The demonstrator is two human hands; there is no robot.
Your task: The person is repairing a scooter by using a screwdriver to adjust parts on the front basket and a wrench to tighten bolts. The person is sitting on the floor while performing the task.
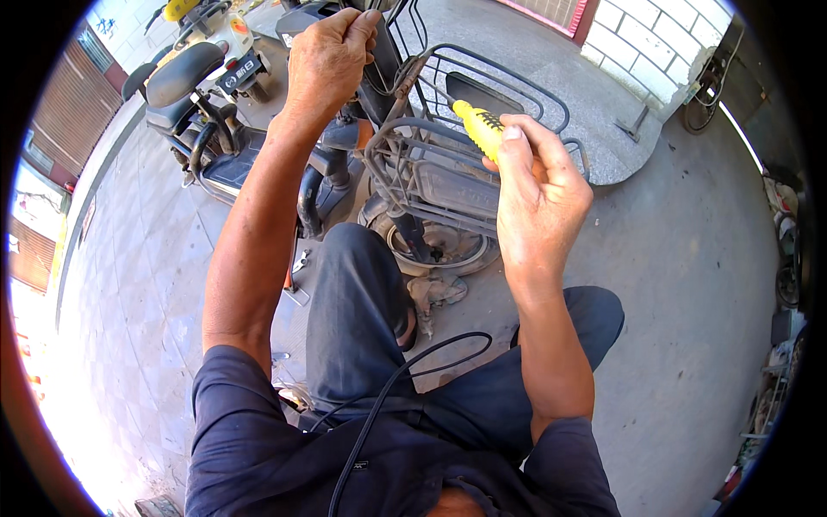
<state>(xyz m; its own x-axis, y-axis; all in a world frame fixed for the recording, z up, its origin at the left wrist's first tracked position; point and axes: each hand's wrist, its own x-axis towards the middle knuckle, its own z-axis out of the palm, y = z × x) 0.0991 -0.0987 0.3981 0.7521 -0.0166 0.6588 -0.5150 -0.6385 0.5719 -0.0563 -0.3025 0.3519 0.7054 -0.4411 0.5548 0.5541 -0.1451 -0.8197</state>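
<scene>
My right hand [544, 194] grips a screwdriver by its yellow ribbed handle [480, 127]. Its thin shaft points up and left, toward the black wire basket [482, 142] of an electric scooter. Up at the scooter's front, near the handlebar area, my left hand [329, 65] is closed with thumb and fingers together. Whatever it may hold is hidden behind the fingers. Below the basket stands the scooter's front wheel [439, 258], with a pale rim.
A crumpled rag [437, 295] lies by the wheel. Hand tools, including a wrench [301, 260], lie on the floor left of my knee. Another scooter [194, 103] stands at the far left. A black cable [379, 392] crosses my lap. Assorted items line the right edge.
</scene>
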